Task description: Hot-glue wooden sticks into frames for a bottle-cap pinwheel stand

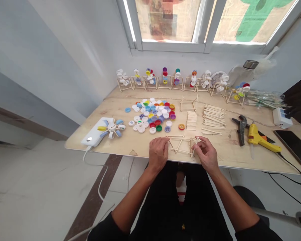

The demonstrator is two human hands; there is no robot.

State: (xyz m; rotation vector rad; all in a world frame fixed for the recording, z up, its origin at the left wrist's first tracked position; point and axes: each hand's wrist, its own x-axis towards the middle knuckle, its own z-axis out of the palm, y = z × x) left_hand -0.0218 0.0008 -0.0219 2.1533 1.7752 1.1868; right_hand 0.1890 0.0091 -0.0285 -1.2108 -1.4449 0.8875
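Observation:
A small frame of thin wooden sticks (180,151) lies at the table's front edge, between my two hands. My left hand (158,152) is closed at its left end, the fingertips on a stick there. At the right end my right hand (206,151) pinches the frame between thumb and fingers. Just beyond are a bundle of short sticks (191,120) and a pile of longer sticks (213,118). Another stick frame (188,106) stands behind them. A heap of coloured bottle caps (153,113) spreads to the left, with one orange cap (181,127) apart.
Several stick stands with bottle-cap wheels (165,80) line the wall. A cap wheel (111,129) rests against a white power strip (95,132) at left. At right lie black pliers (241,130), a yellow glue gun (261,139) with a trailing cord and a phone (294,145).

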